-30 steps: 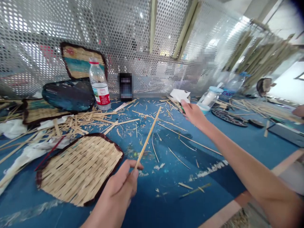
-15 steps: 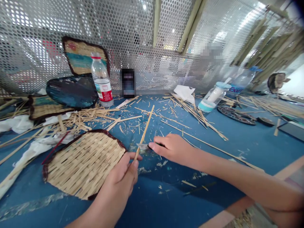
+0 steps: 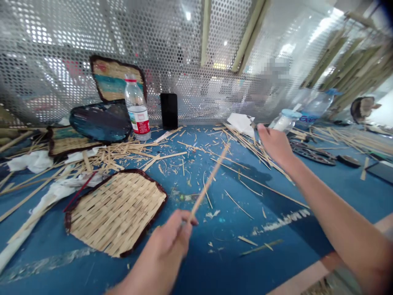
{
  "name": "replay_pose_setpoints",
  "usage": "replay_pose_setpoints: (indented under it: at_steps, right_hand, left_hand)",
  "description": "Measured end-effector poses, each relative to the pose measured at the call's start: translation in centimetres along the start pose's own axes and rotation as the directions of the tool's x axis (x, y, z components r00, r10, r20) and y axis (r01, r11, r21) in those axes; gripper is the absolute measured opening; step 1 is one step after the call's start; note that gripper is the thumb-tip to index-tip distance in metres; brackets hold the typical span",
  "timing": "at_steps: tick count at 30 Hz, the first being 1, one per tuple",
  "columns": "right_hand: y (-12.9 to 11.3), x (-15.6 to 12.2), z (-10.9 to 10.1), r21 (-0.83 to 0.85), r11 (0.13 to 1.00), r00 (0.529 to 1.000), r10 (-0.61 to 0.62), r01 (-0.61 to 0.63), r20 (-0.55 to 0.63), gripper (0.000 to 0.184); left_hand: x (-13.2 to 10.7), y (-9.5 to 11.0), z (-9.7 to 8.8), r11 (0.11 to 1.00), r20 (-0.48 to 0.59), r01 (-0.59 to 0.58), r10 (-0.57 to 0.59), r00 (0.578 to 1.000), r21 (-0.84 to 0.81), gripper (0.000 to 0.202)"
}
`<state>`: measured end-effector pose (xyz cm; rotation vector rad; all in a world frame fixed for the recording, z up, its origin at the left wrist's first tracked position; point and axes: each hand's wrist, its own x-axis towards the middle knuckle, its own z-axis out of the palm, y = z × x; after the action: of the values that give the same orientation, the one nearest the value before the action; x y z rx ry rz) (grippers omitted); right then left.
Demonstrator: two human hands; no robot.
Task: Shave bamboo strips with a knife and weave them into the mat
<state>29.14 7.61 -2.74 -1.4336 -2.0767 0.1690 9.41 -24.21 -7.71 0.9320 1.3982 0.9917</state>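
Pinched in my left hand (image 3: pixel 172 241) is a thin bamboo strip (image 3: pixel 210 178), slanting up and away to the right over the blue table. My right hand (image 3: pixel 276 147) is raised farther out, beyond the strip's far end, with fingers curled round a small knife. Its handle is mostly hidden by the hand, and only a bit of the knife shows by the fingertips. Left of my left hand lies a woven bamboo panel (image 3: pixel 116 213) with a dark brown bound edge. Shavings (image 3: pixel 196 143) are scattered beyond the strip.
A plastic bottle (image 3: pixel 138 114) stands beside a dark glossy oval piece (image 3: pixel 101 123). A phone (image 3: pixel 169 111) leans on the perforated metal screen (image 3: pixel 184 78). A lidded jar (image 3: pixel 287 119) and white paper (image 3: pixel 241 123) are behind my right hand. Bamboo strips (image 3: pixel 113 153) are piled at left.
My right hand has moved from beside the strip up, away and to the right. The strip's far end has swung right, and my left hand has shifted slightly right and nearer.
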Motion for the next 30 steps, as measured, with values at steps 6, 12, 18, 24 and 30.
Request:
replay_pose_setpoints:
  at_steps: [6, 12, 18, 24, 30]
  right_hand:
    - [-4.6, -6.1, 2.4, 0.271, 0.939, 0.905, -0.291, 0.209, 0.309, 0.051]
    - [-9.1, -11.8, 2.7, 0.275, 0.837, 0.653, -0.542, 0.472, 0.529, 0.045]
    - [-7.0, -8.8, 2.5, 0.062, 0.869, 0.795, -0.477, 0.491, 0.375, 0.048]
    - [-0.4, -0.6, 1.3, -0.135, 0.987, 0.996, -0.084, 0.087, 0.023, 0.056]
    - [-0.4, -2.1, 4.4, 0.011, 0.974, 0.962, -0.223, 0.224, 0.155, 0.038]
  left_hand:
    - [1.7, 0.3, -0.4, 0.977, -0.147, -0.022, -0.009, 0.989, -0.214, 0.02]
    - [1.1, 0.3, -0.5, 0.985, -0.12, -0.028, 0.007, 0.993, -0.17, 0.02]
    - [-0.5, 0.2, -0.3, 0.997, -0.065, -0.046, 0.05, 0.997, 0.055, 0.033]
    - [-1.0, 0.3, -0.1, 0.97, 0.122, -0.061, 0.032, 0.992, 0.235, 0.036]
    - [0.1, 0.0, -0.1, 0.996, -0.051, -0.064, 0.068, 0.996, 0.069, 0.036]
